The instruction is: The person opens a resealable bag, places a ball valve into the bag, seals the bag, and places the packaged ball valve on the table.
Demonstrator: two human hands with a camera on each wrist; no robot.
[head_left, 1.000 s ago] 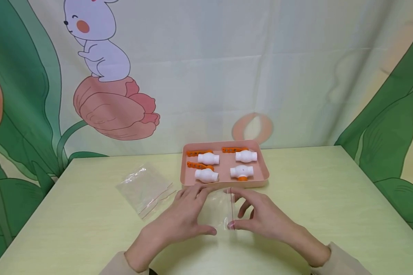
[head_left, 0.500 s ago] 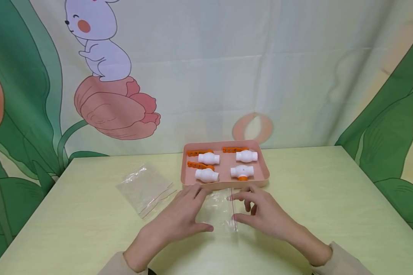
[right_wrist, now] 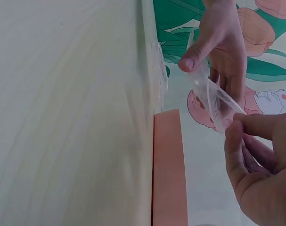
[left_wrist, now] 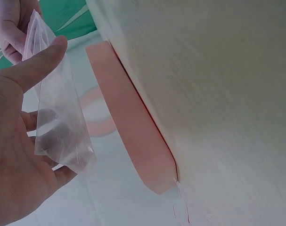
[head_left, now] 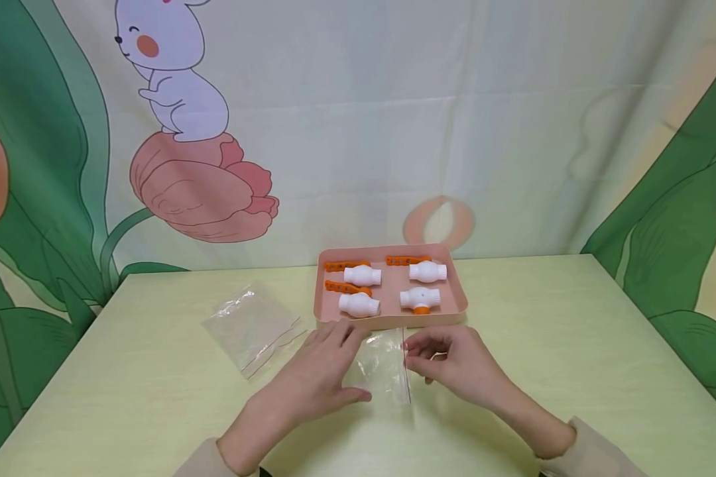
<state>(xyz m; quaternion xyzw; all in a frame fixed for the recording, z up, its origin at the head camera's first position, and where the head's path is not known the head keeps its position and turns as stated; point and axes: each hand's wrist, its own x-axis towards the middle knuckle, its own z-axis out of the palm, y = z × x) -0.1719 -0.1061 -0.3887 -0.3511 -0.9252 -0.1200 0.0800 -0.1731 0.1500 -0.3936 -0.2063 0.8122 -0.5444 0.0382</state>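
Observation:
In the head view, a small clear zip-lock bag (head_left: pixel 384 368) with a red seal line is held up over the table between both hands. My left hand (head_left: pixel 313 374) holds its left part with thumb and fingers spread around it. The left wrist view shows the thumb in front of the bag (left_wrist: pixel 62 108) and the fingers behind it. My right hand (head_left: pixel 459 361) pinches the mouth edge near the red line between thumb and index finger. In the right wrist view, the bag's side (right_wrist: pixel 211 94) slants toward those pinching fingertips (right_wrist: pixel 237 125). Nothing is visible inside the bag.
A pink tray (head_left: pixel 390 321) stands just behind the hands. It holds several white ball valves (head_left: pixel 359 305) with orange handles (head_left: pixel 347 287). Another clear zip-lock bag (head_left: pixel 250 328) lies flat on the table at the left. A printed curtain (head_left: pixel 346 132) hangs behind the table (head_left: pixel 573 344).
The right thumb and fingers, spread apart earlier, have come together on the bag's mouth edge. The left hand has barely moved. The tray and the other bag stay in place.

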